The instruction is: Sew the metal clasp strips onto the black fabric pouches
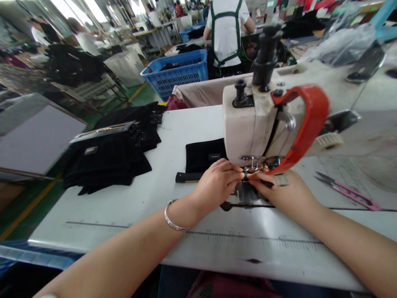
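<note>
My left hand [218,180] is closed at the needle area of a white sewing machine [240,124], its fingertips pinching the edge of a black fabric piece [201,155]. That piece lies flat to the left of the needle, with a small label [214,157] on it and a dark strip [186,177] along its near edge. From the other side my right hand [276,184] meets it, thumb and fingers pressed together beside the presser foot [254,163]. What the right fingertips hold is small and partly hidden. An orange-red guard [313,124] curves above the right hand.
Thread snips [350,192] with pink handles lie right of the machine. A stack of black fabric pieces [108,155] covers the table's left side. Beyond the table stand a blue basket [176,72] and a person [228,33] with green straps. A printed ruler [257,239] runs along the front.
</note>
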Demonstrator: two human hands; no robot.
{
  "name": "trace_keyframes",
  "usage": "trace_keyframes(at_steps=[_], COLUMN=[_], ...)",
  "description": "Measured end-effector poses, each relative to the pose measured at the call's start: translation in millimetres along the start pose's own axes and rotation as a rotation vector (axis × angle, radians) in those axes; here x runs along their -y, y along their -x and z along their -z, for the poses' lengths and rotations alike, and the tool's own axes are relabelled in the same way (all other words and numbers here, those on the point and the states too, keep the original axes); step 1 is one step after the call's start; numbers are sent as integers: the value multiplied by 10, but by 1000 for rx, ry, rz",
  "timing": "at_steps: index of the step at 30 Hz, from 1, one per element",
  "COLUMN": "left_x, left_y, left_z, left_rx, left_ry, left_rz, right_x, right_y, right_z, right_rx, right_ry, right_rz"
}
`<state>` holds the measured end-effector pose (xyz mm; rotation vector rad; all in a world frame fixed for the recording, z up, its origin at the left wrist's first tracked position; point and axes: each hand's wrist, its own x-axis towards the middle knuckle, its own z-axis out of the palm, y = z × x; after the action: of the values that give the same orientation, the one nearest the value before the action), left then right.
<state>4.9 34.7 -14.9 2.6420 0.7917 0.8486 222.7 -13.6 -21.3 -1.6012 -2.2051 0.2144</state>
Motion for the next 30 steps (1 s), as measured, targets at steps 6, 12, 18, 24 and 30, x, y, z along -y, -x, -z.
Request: trace_keyframes(at_steps=[6,12,18,24,30], left_x=[-21,-13,0,17,25], left_y=[3,2,-11,-11,15], left_z=[-7,-31,-41,-50,-35], left_rx=[-5,-37,-58,-68,-74], left_ry=[-7,-19,1,-2,-8], left_rz=[42,35,40,39,44], right_x=[-26,-25,-40,-52,46], right_y=[2,12,10,-8,-30], right_z=[-55,-57,-67,-77,-62], right_rx=[-9,-18,-10,9,-10], right_ry=[15,-10,-40,-102,-93], right_rz=[-16,-28,-27,-41,-46])
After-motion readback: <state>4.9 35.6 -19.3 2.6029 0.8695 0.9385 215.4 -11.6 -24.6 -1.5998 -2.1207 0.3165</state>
